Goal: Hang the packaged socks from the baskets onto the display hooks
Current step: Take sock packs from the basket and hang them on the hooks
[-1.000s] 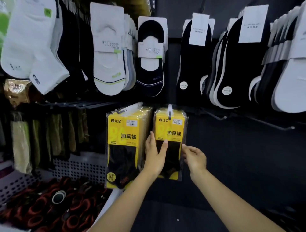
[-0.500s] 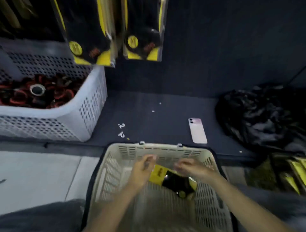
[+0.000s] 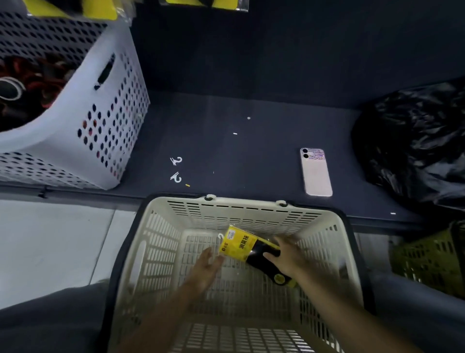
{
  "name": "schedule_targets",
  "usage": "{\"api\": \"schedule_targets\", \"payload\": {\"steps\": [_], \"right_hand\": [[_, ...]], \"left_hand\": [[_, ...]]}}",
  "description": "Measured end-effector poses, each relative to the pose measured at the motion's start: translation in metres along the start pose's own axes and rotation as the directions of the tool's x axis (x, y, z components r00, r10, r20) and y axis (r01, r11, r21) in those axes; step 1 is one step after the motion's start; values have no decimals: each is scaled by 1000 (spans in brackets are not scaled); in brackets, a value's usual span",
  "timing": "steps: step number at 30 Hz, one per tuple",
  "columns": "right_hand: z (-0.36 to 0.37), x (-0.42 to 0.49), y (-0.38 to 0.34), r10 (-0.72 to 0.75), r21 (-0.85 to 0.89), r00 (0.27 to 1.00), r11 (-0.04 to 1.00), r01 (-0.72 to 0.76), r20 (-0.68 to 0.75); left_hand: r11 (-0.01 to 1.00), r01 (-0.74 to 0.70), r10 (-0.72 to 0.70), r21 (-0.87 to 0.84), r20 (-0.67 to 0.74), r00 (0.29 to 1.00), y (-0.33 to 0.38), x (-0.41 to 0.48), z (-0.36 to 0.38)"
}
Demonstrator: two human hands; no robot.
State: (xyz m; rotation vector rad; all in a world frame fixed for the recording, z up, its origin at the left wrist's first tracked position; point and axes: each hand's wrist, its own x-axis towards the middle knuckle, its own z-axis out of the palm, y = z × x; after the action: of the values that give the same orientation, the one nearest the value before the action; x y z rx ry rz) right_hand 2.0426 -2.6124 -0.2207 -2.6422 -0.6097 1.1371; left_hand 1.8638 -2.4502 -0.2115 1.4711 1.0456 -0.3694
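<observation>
A yellow-and-black sock packet (image 3: 241, 245) with a white hook tab lies inside the cream slotted basket (image 3: 161, 242) in front of me. My right hand (image 3: 289, 257) grips the packet's black lower half. My left hand (image 3: 205, 268) has its fingers spread, fingertips touching the packet's yellow corner. At the top edge hang the bottoms of other yellow sock packets (image 3: 203, 3) on the display.
A white perforated bin (image 3: 95, 121) of red and black items stands at left on the dark shelf (image 3: 239, 156). On the shelf lie a pink phone (image 3: 315, 172), two loose white hooks (image 3: 176, 168) and a black plastic bag (image 3: 412, 143). A green basket (image 3: 432, 259) sits at right.
A second ago both hands were on a hung packet at the display. My view dropped to the basket, and my hands reached in; my right hand now grips the packet there.
</observation>
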Motion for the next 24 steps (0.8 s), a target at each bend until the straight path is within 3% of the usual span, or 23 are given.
{"api": "schedule_targets", "payload": {"steps": [5,10,13,16,18,21,24], "right_hand": [[12,-8,-16,-155,15,987,988,155,47],[1,-36,-23,-217,125,975,970,209,51],[-12,-61,-32,-271,183,961,949,257,54],[-27,-87,-47,-346,286,938,897,337,-22],[-42,-107,-63,-368,395,925,839,373,-92],[-72,-134,-92,-384,515,902,742,429,-198],[-114,-160,-124,-395,617,860,601,508,-324]], "left_hand": [[990,67,-72,-121,-39,997,-5,-3,7],[919,229,-259,-321,-56,964,3,-25,6],[901,212,-235,-380,-16,972,5,-44,4],[890,25,-41,-456,-25,999,21,-71,-2],[823,-189,124,-536,-156,980,43,-92,-13],[698,-419,316,-580,-276,908,87,-124,-37],[647,-608,519,-460,-319,793,140,-158,-62]]}}
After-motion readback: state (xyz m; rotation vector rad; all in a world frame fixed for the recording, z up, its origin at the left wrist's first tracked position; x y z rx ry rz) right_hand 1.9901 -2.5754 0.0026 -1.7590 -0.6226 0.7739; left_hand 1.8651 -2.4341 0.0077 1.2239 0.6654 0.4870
